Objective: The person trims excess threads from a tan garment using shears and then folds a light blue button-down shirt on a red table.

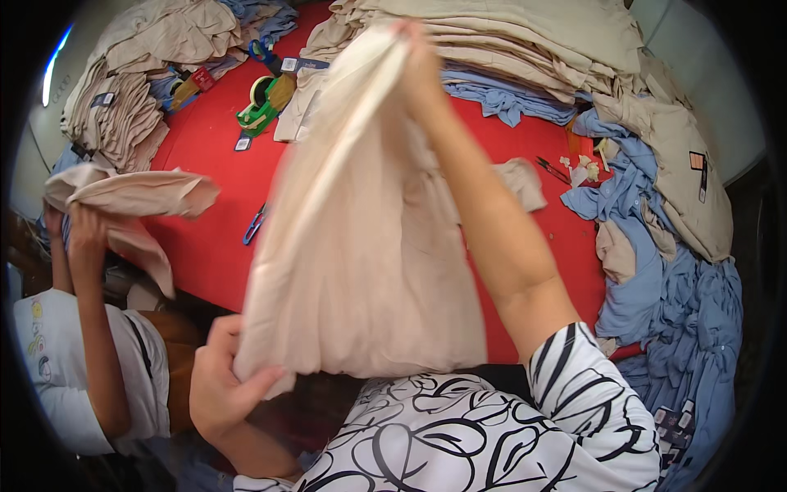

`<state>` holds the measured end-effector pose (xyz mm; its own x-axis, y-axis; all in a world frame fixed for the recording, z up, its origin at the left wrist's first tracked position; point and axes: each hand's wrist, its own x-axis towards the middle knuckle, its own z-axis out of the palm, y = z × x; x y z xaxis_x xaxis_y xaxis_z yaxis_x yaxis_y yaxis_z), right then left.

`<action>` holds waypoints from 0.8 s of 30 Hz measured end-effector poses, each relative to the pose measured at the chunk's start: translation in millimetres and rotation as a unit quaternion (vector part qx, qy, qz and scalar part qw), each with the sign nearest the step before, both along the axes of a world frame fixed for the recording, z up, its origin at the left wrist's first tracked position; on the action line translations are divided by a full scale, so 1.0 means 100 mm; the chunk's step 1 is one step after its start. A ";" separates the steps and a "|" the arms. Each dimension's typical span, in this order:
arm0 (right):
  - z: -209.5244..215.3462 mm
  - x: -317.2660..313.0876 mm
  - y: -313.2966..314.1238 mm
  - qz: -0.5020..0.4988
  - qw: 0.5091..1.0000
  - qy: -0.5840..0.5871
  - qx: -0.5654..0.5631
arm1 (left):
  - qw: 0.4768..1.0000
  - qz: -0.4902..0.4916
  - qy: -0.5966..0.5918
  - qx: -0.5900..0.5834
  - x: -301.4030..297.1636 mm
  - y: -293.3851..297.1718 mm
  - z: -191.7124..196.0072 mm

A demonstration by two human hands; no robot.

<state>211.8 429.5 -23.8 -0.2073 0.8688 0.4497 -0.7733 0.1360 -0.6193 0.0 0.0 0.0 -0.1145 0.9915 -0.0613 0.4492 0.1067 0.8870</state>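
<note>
A beige cloth garment (369, 238) is stretched up in front of me, over the near edge of the red table. High up at its far end, my right hand (418, 61) is closed on it; that hand is slightly blurred. My left hand (234, 377) pinches its lower left corner between thumb and fingers. The garment's hem hangs near my patterned top. Part of another beige cloth piece (520, 182) shows behind my right forearm on the table.
Red table (209, 254) holds a green tape dispenser (261, 107), blue-handled snips (256, 225) and dark snips (553, 168). Stacked beige garments (525, 41) lie at the back, blue garments (656, 279) at right. At left, another person's hands (86, 238) hold a beige garment.
</note>
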 end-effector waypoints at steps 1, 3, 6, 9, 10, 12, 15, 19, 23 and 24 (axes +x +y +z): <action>-0.01 0.04 -0.01 -0.004 1.000 -0.002 -0.001 | 0.994 -0.064 0.084 0.001 0.09 0.05 0.05; 0.46 0.55 0.06 0.016 0.998 -0.022 0.055 | 0.973 -0.188 0.128 0.034 0.26 0.06 -0.02; 0.09 1.11 -0.11 -0.218 0.941 -0.257 0.026 | 0.944 -0.328 0.037 -0.023 1.08 0.25 -0.31; -0.53 1.80 -0.29 -0.205 0.900 -0.383 -0.042 | 0.875 -0.466 -0.092 -0.088 1.94 0.51 -0.63; -0.81 2.07 -0.36 -0.200 0.880 -0.426 -0.069 | 0.861 -0.479 -0.134 -0.101 2.23 0.56 -0.85; -1.23 2.52 -0.58 -0.195 0.827 -0.519 -0.096 | 0.835 -0.511 -0.162 -0.122 2.48 0.60 -1.08; -1.59 2.57 -1.08 -0.325 0.617 -0.715 0.051 | 0.871 -0.478 -0.113 -0.019 2.50 0.75 -1.39; -1.71 1.79 -1.88 -0.362 0.631 -0.679 0.100 | 0.985 -0.102 -0.013 0.137 1.84 1.43 -1.75; -2.23 0.82 -2.26 -0.323 0.581 -0.710 0.230 | 0.952 -0.025 0.191 0.238 1.38 1.90 -2.23; -2.30 0.76 -2.29 -0.320 0.553 -0.729 0.247 | 0.911 -0.054 0.291 0.289 1.34 1.95 -2.27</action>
<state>287.5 200.8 -254.3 -0.3831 0.8200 0.4253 0.8022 0.5236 -0.2868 134.2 194.8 -226.8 0.1396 0.8463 0.5141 0.8408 -0.3756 0.3899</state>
